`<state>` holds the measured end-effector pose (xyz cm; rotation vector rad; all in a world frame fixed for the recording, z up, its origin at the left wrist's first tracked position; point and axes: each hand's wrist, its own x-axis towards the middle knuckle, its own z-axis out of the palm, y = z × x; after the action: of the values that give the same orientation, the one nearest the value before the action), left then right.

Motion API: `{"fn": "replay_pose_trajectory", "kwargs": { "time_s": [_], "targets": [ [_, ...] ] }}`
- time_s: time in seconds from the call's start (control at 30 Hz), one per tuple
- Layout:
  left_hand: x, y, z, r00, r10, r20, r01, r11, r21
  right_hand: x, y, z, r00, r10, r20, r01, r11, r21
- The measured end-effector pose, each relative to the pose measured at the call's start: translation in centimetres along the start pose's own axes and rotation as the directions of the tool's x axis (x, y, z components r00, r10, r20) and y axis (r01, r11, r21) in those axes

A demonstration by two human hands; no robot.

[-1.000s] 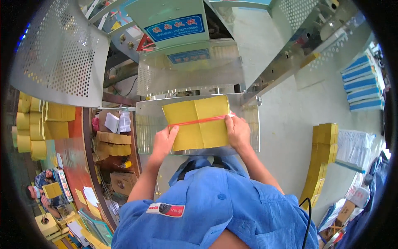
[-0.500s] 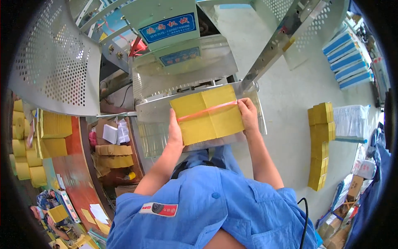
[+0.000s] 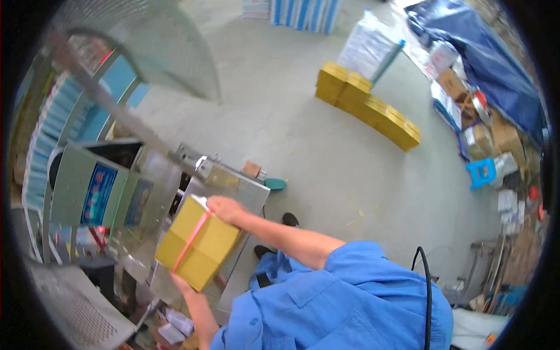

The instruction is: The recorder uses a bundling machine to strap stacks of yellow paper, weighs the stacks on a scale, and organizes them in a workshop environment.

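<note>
Between my two hands is a yellow paper bundle, block-shaped, with a pink strap around its middle. My right hand grips its far right corner, the fingers curled over the edge. My left hand holds the near left end, its fingers mostly hidden under the bundle. The bundle is tilted, above or against the metal table of a machine; whether it touches the table I cannot tell. A pale green machine housing with a blue label stands to the left.
On the floor at the far right runs a row of yellow bundles, beside a plastic-wrapped white stack. A blue plastic stool and cardboard boxes line the right side. A perforated metal guard and a slanted bar rise at the upper left.
My body and view have turned right, so the machine now lies at my left and the floor row ahead. The strapped bundle has stayed in both hands and turned with me.
</note>
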<state>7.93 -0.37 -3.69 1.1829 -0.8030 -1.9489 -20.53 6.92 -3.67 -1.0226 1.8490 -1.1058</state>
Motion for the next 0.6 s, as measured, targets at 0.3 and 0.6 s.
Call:
{"fn": "replay_pose_trajectory", "kwargs": {
  "time_s": [0.3, 0.6],
  "targets": [
    [-2.7, 0.6, 8.6, 0.987, -0.086, 0.139, 0.071, 0.991, 0.110, -6.5, -0.4, -8.2, 0.937, -0.053, -0.344, 0.094, 0.990, 0.102],
    [-2.3, -7.4, 20.8, 0.932, -0.110, 0.346, 0.090, 0.993, 0.072, -7.7, 3.2, -9.5, 0.984, 0.144, -0.101, -0.158, 0.975, -0.155]
  ]
}}
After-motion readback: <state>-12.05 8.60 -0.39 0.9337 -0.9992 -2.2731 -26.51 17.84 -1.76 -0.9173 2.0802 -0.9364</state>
